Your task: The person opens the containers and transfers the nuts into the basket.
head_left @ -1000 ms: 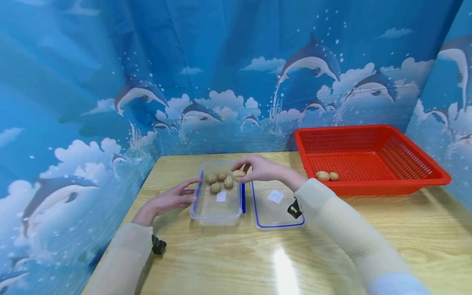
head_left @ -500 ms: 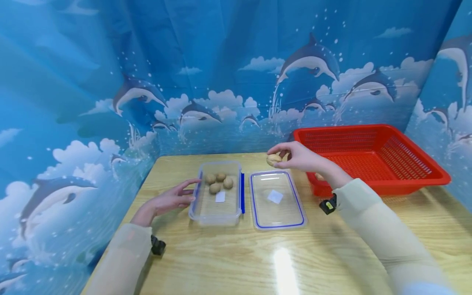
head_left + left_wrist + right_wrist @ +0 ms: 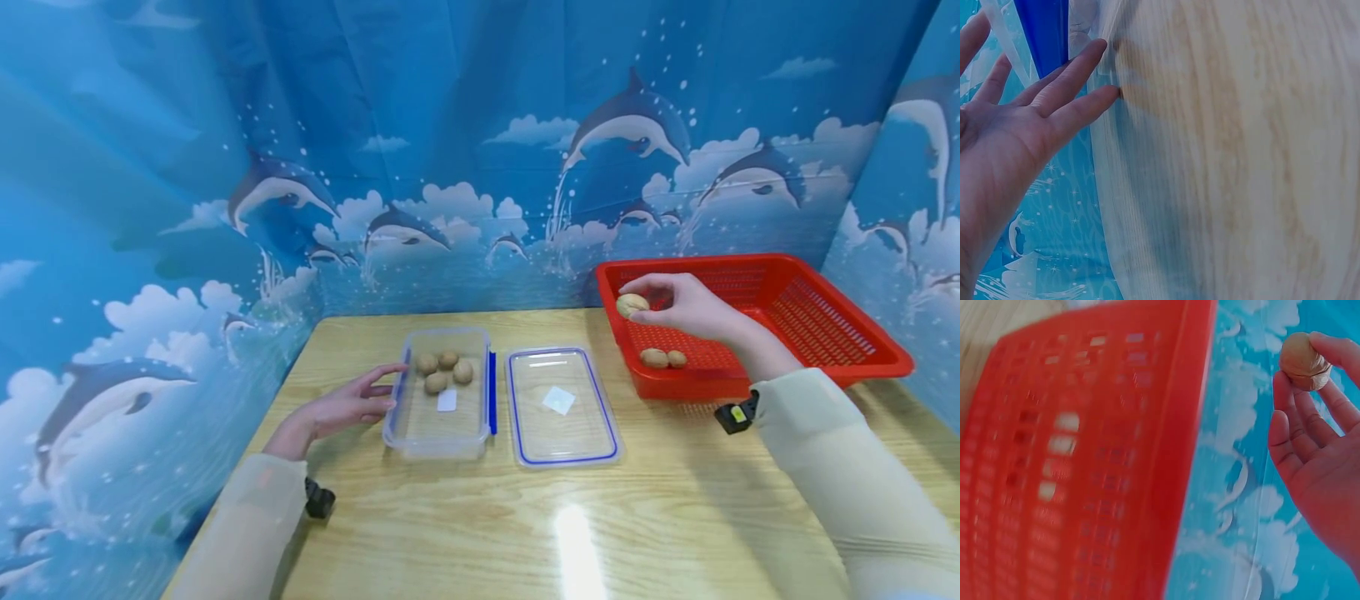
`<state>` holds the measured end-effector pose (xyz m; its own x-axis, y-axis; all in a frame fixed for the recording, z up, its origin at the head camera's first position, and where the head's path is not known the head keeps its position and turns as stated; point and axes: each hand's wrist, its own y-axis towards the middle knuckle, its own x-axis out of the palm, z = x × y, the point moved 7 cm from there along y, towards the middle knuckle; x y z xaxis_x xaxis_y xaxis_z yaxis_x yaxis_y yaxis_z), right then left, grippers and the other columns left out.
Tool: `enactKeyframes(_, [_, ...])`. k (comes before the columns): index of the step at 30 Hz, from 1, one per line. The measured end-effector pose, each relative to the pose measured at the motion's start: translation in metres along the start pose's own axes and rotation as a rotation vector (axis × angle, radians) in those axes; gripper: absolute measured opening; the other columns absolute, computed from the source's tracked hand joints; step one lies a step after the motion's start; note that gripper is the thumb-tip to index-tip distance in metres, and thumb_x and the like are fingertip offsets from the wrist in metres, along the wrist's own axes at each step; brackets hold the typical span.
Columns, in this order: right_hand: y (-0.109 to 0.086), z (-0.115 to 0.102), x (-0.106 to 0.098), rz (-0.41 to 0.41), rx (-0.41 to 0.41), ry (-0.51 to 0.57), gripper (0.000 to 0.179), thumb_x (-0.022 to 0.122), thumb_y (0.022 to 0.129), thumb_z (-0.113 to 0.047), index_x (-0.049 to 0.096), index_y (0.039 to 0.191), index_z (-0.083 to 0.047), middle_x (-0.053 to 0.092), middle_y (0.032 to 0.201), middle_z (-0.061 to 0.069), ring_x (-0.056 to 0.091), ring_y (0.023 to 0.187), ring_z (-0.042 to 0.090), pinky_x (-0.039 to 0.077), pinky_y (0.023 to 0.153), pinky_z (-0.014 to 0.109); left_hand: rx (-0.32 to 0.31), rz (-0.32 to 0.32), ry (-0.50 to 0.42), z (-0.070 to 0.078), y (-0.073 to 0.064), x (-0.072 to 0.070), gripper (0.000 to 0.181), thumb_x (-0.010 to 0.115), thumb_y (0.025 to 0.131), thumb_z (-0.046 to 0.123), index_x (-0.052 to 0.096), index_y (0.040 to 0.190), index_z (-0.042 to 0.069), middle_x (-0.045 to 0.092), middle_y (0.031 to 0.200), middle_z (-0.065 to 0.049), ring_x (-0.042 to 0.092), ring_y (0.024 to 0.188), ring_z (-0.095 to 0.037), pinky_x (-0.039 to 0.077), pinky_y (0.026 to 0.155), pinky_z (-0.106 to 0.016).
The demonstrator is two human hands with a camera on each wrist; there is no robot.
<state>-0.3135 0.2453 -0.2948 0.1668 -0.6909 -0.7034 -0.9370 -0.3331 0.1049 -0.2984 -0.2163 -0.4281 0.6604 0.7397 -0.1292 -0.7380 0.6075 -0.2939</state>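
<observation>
My right hand (image 3: 693,307) pinches a large, pale walnut (image 3: 632,306) between thumb and fingers, above the left side of the red basket (image 3: 772,379). In the right wrist view the walnut's seam (image 3: 1317,377) shows between the fingertips. Two more walnuts (image 3: 655,358) lie in the basket's near left corner, below this hand. On the left, my left hand (image 3: 348,410) has its fingers spread, fingertips right at the left wall of a clear plastic box (image 3: 461,443). Several browner walnuts (image 3: 436,382) sit inside that box, beside a white label (image 3: 447,401).
A clear lid (image 3: 547,439) with a blue seal lies flat between box and basket. The box's blue latch flap (image 3: 492,392) hangs along its right side. Behind the wooden table (image 3: 450,517) hangs a blue dolphin-print curtain (image 3: 465,125).
My right hand has carried the pale walnut from over the box, across the lid, to above the basket. My left hand has stayed at the box.
</observation>
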Motion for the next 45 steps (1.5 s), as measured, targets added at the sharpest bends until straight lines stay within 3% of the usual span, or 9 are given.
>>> enactKeyframes(7, [-0.010, 0.029, -0.023, 0.064, 0.086, -0.018, 0.049, 0.071, 0.091, -0.028, 0.056, 0.132, -0.006, 0.059, 0.121, 0.016, 0.055, 0.103, 0.030, 0.052, 0.075, 0.033, 0.003, -0.002, -0.004, 0.002, -0.001, 0.001, 0.068, 0.051, 0.102, 0.014, 0.011, 0.157, 0.017, 0.010, 0.157, -0.027, 0.018, 0.142, -0.042, 0.029, 0.109, -0.054])
enactKeyframes(19, [-0.021, 0.079, -0.042, 0.088, 0.204, -0.054, 0.061, 0.067, 0.091, -0.040, 0.051, 0.134, 0.000, 0.053, 0.128, 0.024, 0.054, 0.106, 0.036, 0.051, 0.075, 0.034, -0.005, 0.003, 0.007, 0.002, -0.002, 0.002, 0.068, 0.052, 0.102, 0.015, 0.012, 0.157, 0.017, 0.009, 0.157, -0.026, 0.015, 0.143, -0.041, 0.027, 0.110, -0.054])
enactKeyframes(23, [-0.023, 0.098, -0.045, 0.079, 0.231, -0.046, 0.064, 0.067, 0.092, -0.041, 0.049, 0.135, 0.002, 0.050, 0.130, 0.027, 0.051, 0.107, 0.037, 0.051, 0.077, 0.036, -0.012, 0.013, 0.010, 0.002, -0.002, 0.002, 0.067, 0.051, 0.102, 0.014, 0.013, 0.157, 0.018, 0.009, 0.158, -0.025, 0.015, 0.143, -0.040, 0.028, 0.110, -0.054])
enactKeyframes(31, [-0.024, 0.128, -0.045, 0.044, 0.260, -0.076, 0.063, 0.067, 0.093, -0.035, 0.046, 0.136, 0.007, 0.045, 0.133, 0.033, 0.041, 0.116, 0.045, 0.046, 0.088, 0.057, -0.011, 0.017, 0.015, 0.002, -0.003, 0.002, 0.069, 0.054, 0.101, 0.017, 0.013, 0.157, 0.018, 0.007, 0.158, -0.025, 0.013, 0.143, -0.041, 0.026, 0.110, -0.055])
enactKeyframes(37, [-0.020, 0.143, -0.041, -0.005, 0.250, -0.101, 0.054, 0.069, 0.092, -0.024, 0.051, 0.131, 0.008, 0.047, 0.131, 0.034, 0.039, 0.119, 0.050, 0.045, 0.090, 0.059, -0.006, 0.015, 0.018, 0.001, -0.002, 0.000, 0.069, 0.054, 0.101, 0.017, 0.013, 0.157, 0.018, 0.007, 0.158, -0.025, 0.012, 0.144, -0.041, 0.026, 0.111, -0.055])
enactKeyframes(45, [-0.016, 0.154, -0.029, -0.088, 0.257, -0.135, 0.055, 0.073, 0.088, -0.027, 0.056, 0.127, 0.007, 0.052, 0.126, 0.033, 0.043, 0.114, 0.049, 0.046, 0.088, 0.059, -0.007, 0.024, 0.026, 0.001, -0.003, 0.001, 0.069, 0.055, 0.101, 0.018, 0.015, 0.157, 0.018, 0.006, 0.158, -0.024, 0.011, 0.144, -0.040, 0.026, 0.111, -0.054])
